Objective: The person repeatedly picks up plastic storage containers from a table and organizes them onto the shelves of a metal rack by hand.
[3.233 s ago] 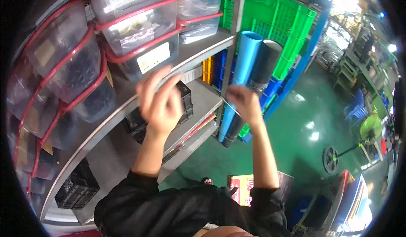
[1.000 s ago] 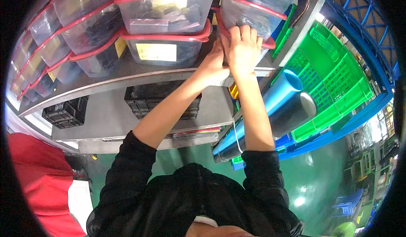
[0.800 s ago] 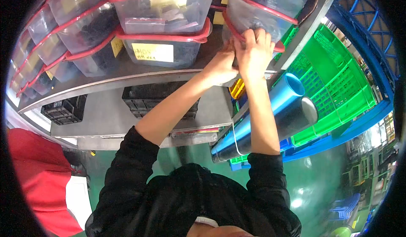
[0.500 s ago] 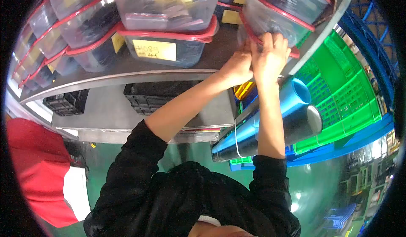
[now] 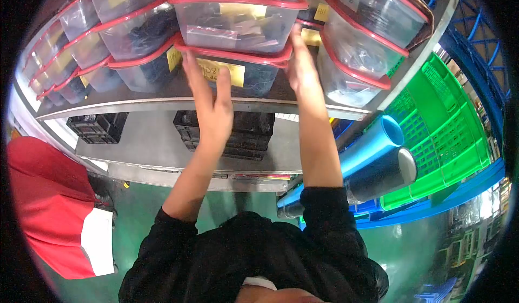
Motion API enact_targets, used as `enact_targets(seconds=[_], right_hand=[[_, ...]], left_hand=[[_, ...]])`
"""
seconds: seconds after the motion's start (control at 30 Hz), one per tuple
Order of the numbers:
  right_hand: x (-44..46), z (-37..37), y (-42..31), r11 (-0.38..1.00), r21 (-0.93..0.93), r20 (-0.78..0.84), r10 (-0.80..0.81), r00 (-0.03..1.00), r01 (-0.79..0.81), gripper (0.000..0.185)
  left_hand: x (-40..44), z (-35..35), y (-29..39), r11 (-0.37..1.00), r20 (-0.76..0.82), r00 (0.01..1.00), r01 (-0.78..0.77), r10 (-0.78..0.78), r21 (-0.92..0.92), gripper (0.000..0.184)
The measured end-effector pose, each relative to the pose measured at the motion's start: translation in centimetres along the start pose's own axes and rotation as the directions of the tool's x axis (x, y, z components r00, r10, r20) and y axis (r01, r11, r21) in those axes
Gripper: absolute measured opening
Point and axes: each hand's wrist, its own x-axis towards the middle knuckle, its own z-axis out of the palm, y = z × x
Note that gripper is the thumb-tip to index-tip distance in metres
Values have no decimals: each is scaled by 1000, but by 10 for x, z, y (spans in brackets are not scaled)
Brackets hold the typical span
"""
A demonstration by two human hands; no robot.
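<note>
My left hand point(image 5: 215, 111) is open in front of the lower middle clear plastic box point(image 5: 257, 80), fingers spread over its yellow label point(image 5: 233, 75). At that box's right end is my right hand point(image 5: 303, 68), open, with its fingers stretched upward along the side. Whether either hand touches the box I cannot tell. The box has a red lid rim and dark contents. On top of it rests another clear box point(image 5: 270, 32) with bagged items inside. To the right of my right hand stands a lower right box point(image 5: 346, 89) with a red rim.
More red-rimmed boxes point(image 5: 135, 35) line the metal shelf point(image 5: 162, 104) on the left. Black crates point(image 5: 224, 141) sit on the level below. Blue and black rolls point(image 5: 373, 133) lean at right beside a green crate point(image 5: 432, 135). Red cloth point(image 5: 48, 211) hangs at lower left.
Both hands have left the lower right box and moved left to the lower middle box. They were close together with bent fingers and are now apart and open. The view has shifted slightly.
</note>
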Motion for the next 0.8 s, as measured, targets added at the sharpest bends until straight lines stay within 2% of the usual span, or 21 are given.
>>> enact_targets(seconds=[0.07,0.1,0.17,0.2,0.23,0.27,0.33,0.37,0.4,0.47,0.53,0.57,0.67,0.7,0.73,0.8], right_hand=[[10,-3,11,993,7,92,-121,988,120,59],[7,-6,13,987,-38,28,-154,988,155,56],[-41,9,-2,963,-167,-147,-235,961,210,50],[-59,12,-6,923,-291,-165,-309,937,253,56],[-73,13,-4,903,-316,-179,-358,916,291,62],[-84,11,-1,881,-344,-190,-404,895,325,69],[-97,0,4,797,-439,-124,-510,851,414,78],[-101,-5,5,749,-481,-84,-557,826,456,82],[-104,-9,3,790,-338,-17,-549,835,512,94],[-106,-20,2,703,-421,67,-606,793,573,90],[-108,-29,5,619,-602,67,-591,804,505,83],[-109,-32,6,566,-681,67,-584,809,465,80],[-119,-22,-3,255,-963,-77,-564,822,85,70],[-119,-19,-4,195,-978,-60,-587,807,69,70],[-118,-18,-3,144,-989,-55,-611,790,43,70],[-117,-19,0,103,-989,5,-691,723,105,55]], left_hand=[[0,7,11,996,7,998,55,-56,70,73],[2,11,16,991,6,997,80,-81,104,76],[11,10,12,994,39,994,106,-105,-39,79],[14,9,9,986,63,991,126,-120,-108,81],[17,6,12,954,114,969,238,-220,-183,80],[17,13,25,879,147,955,295,-258,-374,79],[22,19,7,746,257,926,375,-276,-551,72],[25,26,1,719,259,929,368,-264,-589,69],[29,36,-3,692,260,933,360,-250,-626,66],[30,46,-2,625,289,927,375,-239,-685,63],[33,53,3,543,350,906,422,-237,-726,62],[35,57,-3,482,337,893,447,-299,-753,56],[45,60,-30,395,488,849,527,-205,-752,49],[44,62,-25,418,459,863,505,-213,-755,42],[47,63,-31,392,494,844,536,-211,-748,45],[54,64,-42,286,607,792,599,-71,-748,50]])
